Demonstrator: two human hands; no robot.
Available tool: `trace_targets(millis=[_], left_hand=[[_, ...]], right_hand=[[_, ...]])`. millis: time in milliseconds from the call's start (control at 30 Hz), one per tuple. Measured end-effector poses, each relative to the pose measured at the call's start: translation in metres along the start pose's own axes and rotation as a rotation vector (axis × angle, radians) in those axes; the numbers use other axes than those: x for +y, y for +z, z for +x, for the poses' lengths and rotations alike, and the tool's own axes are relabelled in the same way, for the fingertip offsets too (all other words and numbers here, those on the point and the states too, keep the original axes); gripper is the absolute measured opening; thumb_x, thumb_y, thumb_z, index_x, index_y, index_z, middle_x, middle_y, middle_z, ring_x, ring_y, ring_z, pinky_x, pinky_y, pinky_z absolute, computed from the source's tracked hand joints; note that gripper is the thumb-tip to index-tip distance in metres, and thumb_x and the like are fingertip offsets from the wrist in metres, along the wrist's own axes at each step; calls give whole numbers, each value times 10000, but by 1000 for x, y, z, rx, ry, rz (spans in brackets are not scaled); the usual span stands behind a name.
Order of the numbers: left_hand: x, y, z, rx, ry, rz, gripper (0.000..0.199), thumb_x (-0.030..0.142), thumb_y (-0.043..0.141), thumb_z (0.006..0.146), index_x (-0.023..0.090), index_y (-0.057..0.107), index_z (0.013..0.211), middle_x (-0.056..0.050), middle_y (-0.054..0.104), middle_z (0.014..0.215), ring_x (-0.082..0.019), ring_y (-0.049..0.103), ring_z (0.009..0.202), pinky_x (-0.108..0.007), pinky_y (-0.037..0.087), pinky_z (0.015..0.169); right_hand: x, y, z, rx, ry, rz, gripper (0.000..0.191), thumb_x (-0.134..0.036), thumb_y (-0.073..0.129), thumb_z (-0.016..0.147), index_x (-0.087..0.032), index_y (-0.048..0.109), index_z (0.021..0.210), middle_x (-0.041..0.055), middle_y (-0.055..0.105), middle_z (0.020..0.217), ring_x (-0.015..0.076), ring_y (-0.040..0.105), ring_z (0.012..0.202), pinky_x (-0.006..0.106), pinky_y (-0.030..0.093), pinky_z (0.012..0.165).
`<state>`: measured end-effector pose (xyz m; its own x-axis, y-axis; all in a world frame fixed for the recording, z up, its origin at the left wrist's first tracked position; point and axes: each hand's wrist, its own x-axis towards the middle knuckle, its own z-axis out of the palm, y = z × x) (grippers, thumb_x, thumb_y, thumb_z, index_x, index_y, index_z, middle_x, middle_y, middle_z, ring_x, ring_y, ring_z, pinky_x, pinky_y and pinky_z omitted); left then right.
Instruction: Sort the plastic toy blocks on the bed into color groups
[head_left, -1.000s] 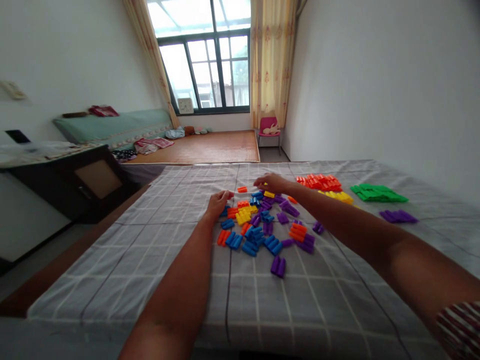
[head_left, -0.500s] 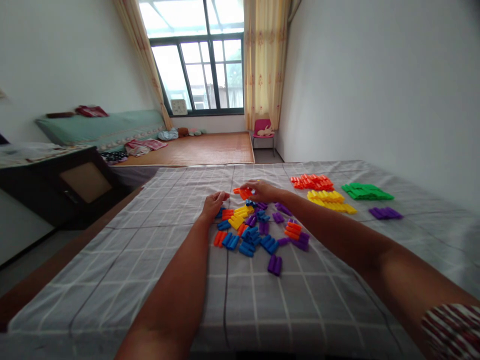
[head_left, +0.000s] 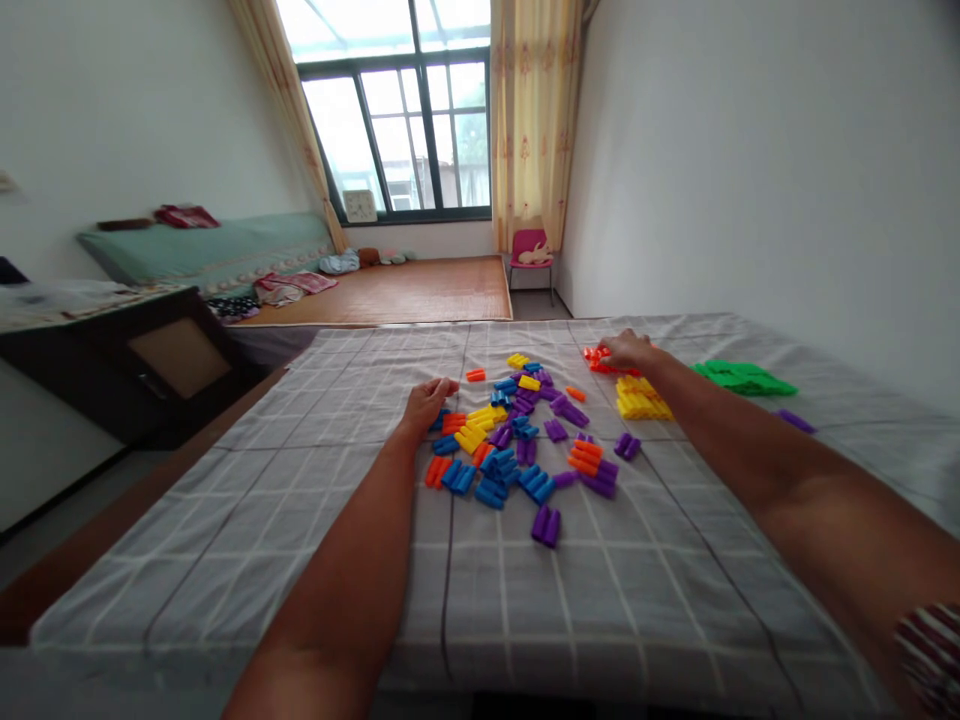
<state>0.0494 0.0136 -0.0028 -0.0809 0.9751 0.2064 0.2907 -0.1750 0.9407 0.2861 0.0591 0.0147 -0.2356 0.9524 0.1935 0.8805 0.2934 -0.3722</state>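
Note:
My left hand (head_left: 430, 400) rests at the left edge of a mixed heap of small plastic pieces shaped like joined tubes, its fingers loosely extended and nothing visible in them. Close to it lie a blue piece (head_left: 445, 445) and a single orange piece (head_left: 475, 376). Yellow pieces (head_left: 471, 437) and purple pieces (head_left: 555, 430) are spread through the heap. Farther right, my right hand (head_left: 628, 350) bends over the orange pile (head_left: 596, 358), fingertips closed around orange plastic pieces there. The hand and forearm cover part of that pile.
Beside the right forearm sit a yellow pile (head_left: 641, 398), a green pile (head_left: 742, 377) and a partly hidden purple pile (head_left: 795, 420). Everything lies on a grey checked cloth (head_left: 300, 520). A wall (head_left: 750, 180) bounds the right side; a low mat-covered bed (head_left: 420, 290) stands beyond.
My right hand has moved right from above the heap to the orange pile with orange pieces. Pieces formerly behind it now show. The left hand has stayed put.

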Motion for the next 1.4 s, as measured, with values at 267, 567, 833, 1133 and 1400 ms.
trace_targets(millis=[267,567,833,1133,1400], left_hand=[[-4,1,2,18,8,-32,532,627,558,737,148,732,888,-108,738,951,-248,645,934,-327,483,770],[-2,-2,0,30,-43,-127,580,679,575,707,149,717,896,-111,728,983,-235,640,946,-317,492,758],[-3,0,3,14,-34,-101,565,672,580,703,155,717,886,-104,729,959,-235,640,952,-312,486,763],[1,-2,0,10,-33,-73,563,672,599,674,159,720,875,-99,736,942,-248,650,963,-313,489,762],[1,-2,0,2,-40,-36,587,688,582,676,159,724,888,-103,736,962,-250,652,974,-309,493,754]], right_hand=[[-19,-52,-16,-149,-276,-21,300,-428,585,843,-262,696,1066,73,716,998,223,617,902,345,432,818],[-99,-44,-44,-388,-658,-190,259,-439,600,832,-215,720,785,2,666,673,90,513,553,213,300,516],[-87,-45,-66,-530,-682,-280,338,-349,745,707,-258,707,1030,10,698,874,141,588,679,222,344,520],[-70,-48,-67,-443,-630,-107,179,-316,738,729,-209,694,865,10,692,779,145,581,655,247,396,582],[51,-90,-19,-62,-190,214,252,-361,649,790,-164,695,940,40,715,840,141,636,743,233,460,673]])
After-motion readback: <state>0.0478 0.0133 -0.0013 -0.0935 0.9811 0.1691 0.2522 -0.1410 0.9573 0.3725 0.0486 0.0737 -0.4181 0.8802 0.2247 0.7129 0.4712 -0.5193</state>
